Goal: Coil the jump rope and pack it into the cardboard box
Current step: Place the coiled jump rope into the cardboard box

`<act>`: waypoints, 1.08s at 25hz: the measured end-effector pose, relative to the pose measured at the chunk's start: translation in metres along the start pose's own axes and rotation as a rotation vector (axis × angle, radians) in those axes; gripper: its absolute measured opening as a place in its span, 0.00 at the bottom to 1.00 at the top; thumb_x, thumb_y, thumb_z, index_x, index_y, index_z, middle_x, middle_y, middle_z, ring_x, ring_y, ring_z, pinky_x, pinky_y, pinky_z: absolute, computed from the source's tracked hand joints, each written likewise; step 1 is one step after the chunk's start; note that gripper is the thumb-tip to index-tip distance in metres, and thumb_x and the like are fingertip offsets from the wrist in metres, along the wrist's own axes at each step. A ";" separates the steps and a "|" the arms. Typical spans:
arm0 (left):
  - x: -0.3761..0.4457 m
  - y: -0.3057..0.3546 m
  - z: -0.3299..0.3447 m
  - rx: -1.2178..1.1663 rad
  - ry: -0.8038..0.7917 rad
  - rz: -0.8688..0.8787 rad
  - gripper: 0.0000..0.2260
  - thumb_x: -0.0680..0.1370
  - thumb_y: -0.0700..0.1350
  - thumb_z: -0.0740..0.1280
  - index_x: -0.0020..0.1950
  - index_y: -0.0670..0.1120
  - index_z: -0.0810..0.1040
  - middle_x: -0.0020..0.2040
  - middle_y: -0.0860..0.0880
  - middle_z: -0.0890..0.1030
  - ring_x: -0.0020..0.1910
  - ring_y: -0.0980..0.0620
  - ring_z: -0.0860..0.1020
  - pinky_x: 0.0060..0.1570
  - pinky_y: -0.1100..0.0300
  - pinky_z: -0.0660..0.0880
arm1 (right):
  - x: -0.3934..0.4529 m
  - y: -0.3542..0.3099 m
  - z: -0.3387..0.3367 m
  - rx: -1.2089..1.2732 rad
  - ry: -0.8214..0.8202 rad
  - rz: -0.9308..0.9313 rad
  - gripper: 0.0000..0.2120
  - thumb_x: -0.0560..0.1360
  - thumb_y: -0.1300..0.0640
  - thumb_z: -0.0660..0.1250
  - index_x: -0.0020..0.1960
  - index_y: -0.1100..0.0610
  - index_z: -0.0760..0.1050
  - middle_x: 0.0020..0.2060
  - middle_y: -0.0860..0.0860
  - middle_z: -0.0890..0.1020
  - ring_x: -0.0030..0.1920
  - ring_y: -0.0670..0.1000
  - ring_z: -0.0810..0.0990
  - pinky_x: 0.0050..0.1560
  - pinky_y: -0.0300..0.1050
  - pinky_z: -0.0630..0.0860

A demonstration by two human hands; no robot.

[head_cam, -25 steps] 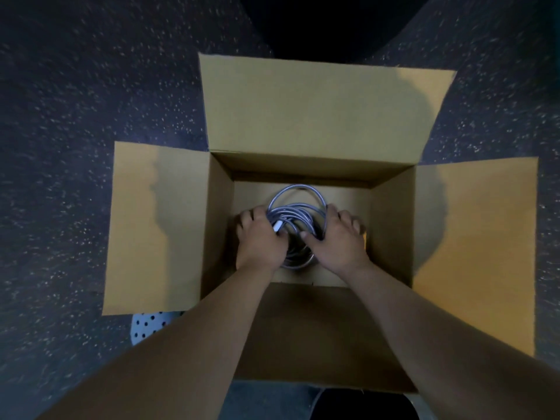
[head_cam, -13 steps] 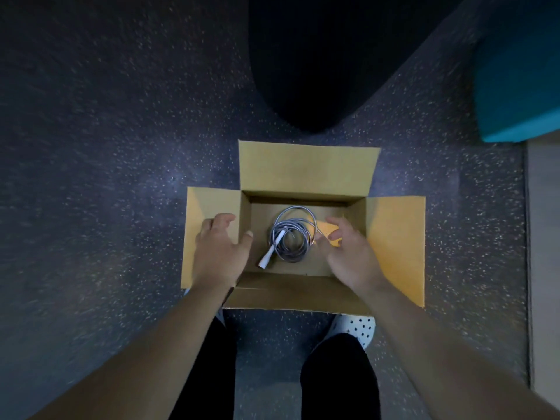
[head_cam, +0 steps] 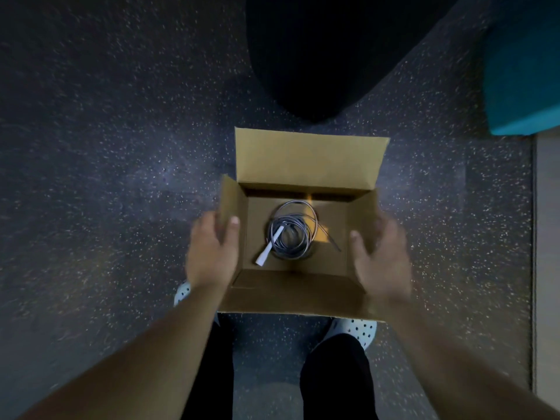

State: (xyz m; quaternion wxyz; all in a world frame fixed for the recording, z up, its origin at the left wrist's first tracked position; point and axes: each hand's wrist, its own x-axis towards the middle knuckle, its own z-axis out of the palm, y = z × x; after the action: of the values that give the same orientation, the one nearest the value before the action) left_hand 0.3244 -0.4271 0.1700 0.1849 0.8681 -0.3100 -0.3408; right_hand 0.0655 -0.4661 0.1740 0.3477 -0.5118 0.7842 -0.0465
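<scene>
A grey jump rope (head_cam: pixel 292 234) lies coiled on the bottom of the open cardboard box (head_cam: pixel 306 159), with one white handle (head_cam: pixel 266 251) pointing to the lower left. My left hand (head_cam: pixel 212 253) grips the box's left side flap, thumb inside and fingers outside, and the flap stands raised. My right hand (head_cam: pixel 378 256) holds the right side flap the same way, blurred by motion. The far flap stands upright and the near flap lies folded toward me.
The box sits on dark speckled floor between my feet in white perforated clogs (head_cam: pixel 360 328). A large black shape (head_cam: pixel 327 56) lies beyond the box. A teal object (head_cam: pixel 524 71) is at the upper right, beside a pale strip of floor (head_cam: pixel 548 268).
Both hands let go of the coiled rope and came out of the box. They took the left and right side flaps and lifted them from flat to raised. The camera pulled back.
</scene>
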 end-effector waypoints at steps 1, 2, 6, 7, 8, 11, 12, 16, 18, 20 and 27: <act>-0.010 0.006 0.011 0.015 -0.107 0.111 0.22 0.80 0.61 0.59 0.71 0.54 0.71 0.67 0.50 0.73 0.62 0.50 0.75 0.54 0.52 0.74 | -0.008 -0.006 0.013 -0.018 -0.080 -0.070 0.30 0.80 0.42 0.63 0.78 0.52 0.61 0.72 0.57 0.69 0.67 0.60 0.75 0.63 0.61 0.77; -0.013 0.006 0.024 0.069 -0.224 0.210 0.23 0.81 0.61 0.56 0.75 0.57 0.67 0.73 0.51 0.68 0.69 0.50 0.70 0.62 0.50 0.72 | -0.010 -0.008 0.026 -0.061 -0.139 -0.145 0.30 0.82 0.42 0.61 0.80 0.50 0.58 0.74 0.56 0.66 0.71 0.60 0.71 0.66 0.60 0.74; 0.021 -0.015 0.071 0.713 -0.423 0.554 0.31 0.83 0.56 0.54 0.82 0.54 0.43 0.82 0.52 0.38 0.81 0.46 0.38 0.77 0.39 0.47 | 0.023 0.019 0.067 -0.503 -0.237 -0.437 0.29 0.85 0.43 0.51 0.83 0.47 0.50 0.84 0.54 0.50 0.83 0.57 0.48 0.81 0.57 0.51; 0.029 -0.022 0.078 0.870 -0.396 0.636 0.34 0.83 0.57 0.56 0.82 0.52 0.40 0.82 0.50 0.35 0.80 0.43 0.37 0.77 0.38 0.45 | 0.035 0.032 0.071 -0.609 -0.260 -0.502 0.30 0.85 0.44 0.52 0.84 0.48 0.48 0.84 0.55 0.45 0.83 0.57 0.42 0.81 0.57 0.45; 0.036 -0.032 0.085 1.008 -0.363 0.701 0.38 0.81 0.57 0.59 0.82 0.50 0.39 0.82 0.47 0.35 0.80 0.41 0.37 0.76 0.37 0.43 | 0.045 0.047 0.075 -0.708 -0.278 -0.568 0.31 0.84 0.45 0.54 0.84 0.48 0.46 0.83 0.56 0.42 0.83 0.57 0.39 0.81 0.58 0.43; 0.049 -0.052 0.096 1.292 -0.308 0.726 0.40 0.81 0.58 0.59 0.82 0.47 0.36 0.81 0.41 0.33 0.79 0.37 0.35 0.76 0.37 0.37 | 0.065 0.078 0.076 -0.987 -0.297 -0.723 0.36 0.83 0.45 0.56 0.83 0.53 0.42 0.82 0.60 0.38 0.81 0.60 0.36 0.81 0.59 0.41; 0.049 -0.052 0.098 1.327 -0.304 0.711 0.39 0.81 0.57 0.59 0.82 0.46 0.37 0.81 0.40 0.33 0.79 0.37 0.35 0.75 0.37 0.36 | 0.066 0.081 0.074 -1.032 -0.311 -0.746 0.36 0.83 0.45 0.55 0.83 0.53 0.40 0.81 0.61 0.37 0.81 0.60 0.35 0.81 0.59 0.41; 0.032 -0.028 0.090 1.080 -0.357 0.676 0.36 0.80 0.56 0.60 0.82 0.49 0.46 0.82 0.42 0.40 0.80 0.37 0.40 0.76 0.36 0.44 | 0.053 0.053 0.061 -0.910 -0.344 -0.703 0.33 0.83 0.49 0.55 0.83 0.51 0.43 0.83 0.58 0.42 0.82 0.59 0.41 0.81 0.57 0.44; 0.020 -0.012 0.074 0.888 -0.394 0.643 0.32 0.81 0.59 0.56 0.82 0.51 0.50 0.83 0.44 0.44 0.81 0.40 0.43 0.77 0.38 0.47 | 0.045 0.030 0.048 -0.749 -0.377 -0.639 0.30 0.84 0.50 0.57 0.83 0.50 0.50 0.84 0.56 0.47 0.83 0.57 0.47 0.81 0.55 0.46; 0.005 0.000 0.057 0.814 -0.421 0.629 0.31 0.82 0.63 0.51 0.82 0.52 0.50 0.83 0.46 0.46 0.81 0.43 0.44 0.78 0.40 0.47 | 0.038 0.015 0.032 -0.643 -0.406 -0.602 0.29 0.84 0.50 0.57 0.83 0.49 0.52 0.84 0.54 0.50 0.83 0.55 0.50 0.81 0.53 0.48; -0.010 0.030 0.031 0.752 -0.858 0.651 0.58 0.63 0.78 0.64 0.80 0.59 0.35 0.81 0.50 0.32 0.78 0.47 0.31 0.76 0.42 0.35 | 0.052 -0.029 0.015 -0.555 -0.294 -0.648 0.28 0.83 0.49 0.58 0.82 0.52 0.57 0.81 0.57 0.60 0.80 0.59 0.59 0.79 0.56 0.58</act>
State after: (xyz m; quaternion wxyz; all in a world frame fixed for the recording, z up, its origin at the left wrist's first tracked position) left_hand 0.2840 -0.4460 0.1690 -0.1774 0.5225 -0.7009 -0.4519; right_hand 0.0842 -0.5189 0.1489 0.2726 -0.8059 0.5086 0.1321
